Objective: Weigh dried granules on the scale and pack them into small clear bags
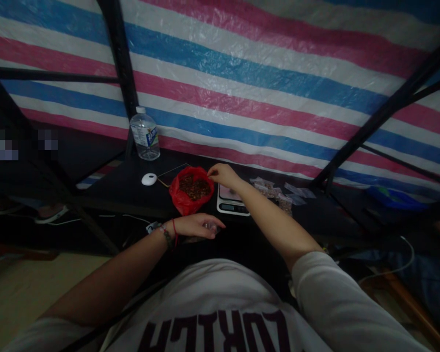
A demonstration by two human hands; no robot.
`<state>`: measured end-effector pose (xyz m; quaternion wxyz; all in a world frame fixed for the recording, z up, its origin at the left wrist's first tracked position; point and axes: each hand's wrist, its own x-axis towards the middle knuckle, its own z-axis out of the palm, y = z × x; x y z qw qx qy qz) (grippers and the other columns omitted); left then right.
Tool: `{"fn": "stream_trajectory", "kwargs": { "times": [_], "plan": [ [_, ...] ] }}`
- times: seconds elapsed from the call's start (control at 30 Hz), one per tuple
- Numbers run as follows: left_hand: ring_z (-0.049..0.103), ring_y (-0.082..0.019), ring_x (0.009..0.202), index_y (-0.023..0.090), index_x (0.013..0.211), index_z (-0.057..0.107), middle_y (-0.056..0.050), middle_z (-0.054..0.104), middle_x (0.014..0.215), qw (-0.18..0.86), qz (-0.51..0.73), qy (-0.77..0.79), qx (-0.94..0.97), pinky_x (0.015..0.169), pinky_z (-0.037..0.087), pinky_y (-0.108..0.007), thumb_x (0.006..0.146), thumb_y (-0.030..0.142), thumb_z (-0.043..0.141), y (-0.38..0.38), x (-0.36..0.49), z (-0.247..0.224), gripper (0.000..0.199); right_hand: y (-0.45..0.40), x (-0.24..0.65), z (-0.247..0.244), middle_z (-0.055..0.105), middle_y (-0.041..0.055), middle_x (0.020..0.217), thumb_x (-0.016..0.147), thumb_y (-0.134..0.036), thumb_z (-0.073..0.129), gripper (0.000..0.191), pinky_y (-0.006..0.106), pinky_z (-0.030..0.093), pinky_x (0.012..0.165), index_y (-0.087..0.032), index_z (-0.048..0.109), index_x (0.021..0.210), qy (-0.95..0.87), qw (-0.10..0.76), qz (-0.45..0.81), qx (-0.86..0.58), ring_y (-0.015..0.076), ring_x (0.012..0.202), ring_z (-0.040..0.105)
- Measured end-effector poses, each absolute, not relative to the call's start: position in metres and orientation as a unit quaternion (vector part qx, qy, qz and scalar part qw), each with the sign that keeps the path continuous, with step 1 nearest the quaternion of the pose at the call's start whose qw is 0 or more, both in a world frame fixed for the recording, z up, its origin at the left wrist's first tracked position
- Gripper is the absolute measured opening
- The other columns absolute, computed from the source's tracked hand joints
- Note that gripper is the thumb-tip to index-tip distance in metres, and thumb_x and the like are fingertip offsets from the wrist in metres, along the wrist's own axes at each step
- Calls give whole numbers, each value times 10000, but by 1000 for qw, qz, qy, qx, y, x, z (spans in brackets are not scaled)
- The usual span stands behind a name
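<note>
A red plastic bag (pixel 183 203) stands with its mouth spread, showing brown, grain-like bits (pixel 194 187) inside. My right hand (pixel 224 176) reaches to the right side of its rim, thumb and fingers pinched together; what they hold, if anything, is too small to tell. In front of the bag, my left hand (pixel 195 226) is curled around a small clear plastic bag (pixel 210 226), whose contents I cannot make out. Under my right wrist sits a white digital scale (pixel 233 208) with a dark-edged platform, partly covered by the arm.
Small filled clear bags (pixel 266 188) lie right of the scale, beside flat clear bags (pixel 300 190). A white mouse (pixel 148 179) and a clear plastic bottle (pixel 145 137) stand left on the black table (pixel 106 193). Black frame posts (pixel 119 54) rise before striped sheeting (pixel 242 98).
</note>
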<state>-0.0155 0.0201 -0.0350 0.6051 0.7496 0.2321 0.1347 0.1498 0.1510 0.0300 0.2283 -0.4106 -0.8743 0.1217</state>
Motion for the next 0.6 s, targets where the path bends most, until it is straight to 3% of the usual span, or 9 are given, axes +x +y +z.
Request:
{"fn": "stream_trajectory", "kwargs": {
  "times": [0.27,0.43,0.6],
  "plan": [
    [539,-138,721,184,1164,649,-4,617,826,575,4,307,758,638,419,-213,707,362,717,25,-60,0,495,148,237,46,723,45,843,712,-60,645,207,236,485,697,-131,718,892,-819,222,163,-503,135,721,643],
    [559,-157,797,194,1135,656,-21,641,915,535,109,366,753,699,433,-226,708,384,706,37,-70,-8,470,143,239,39,724,46,874,704,-52,649,250,213,464,671,-144,725,922,-831,175,127,-512,143,758,648],
    [552,-146,752,169,1159,634,-35,628,890,555,233,382,701,649,420,-232,728,402,682,46,-66,-23,492,142,238,34,729,45,891,739,-108,649,196,216,458,691,-160,742,904,-835,170,98,-514,152,789,651]
  ]
}}
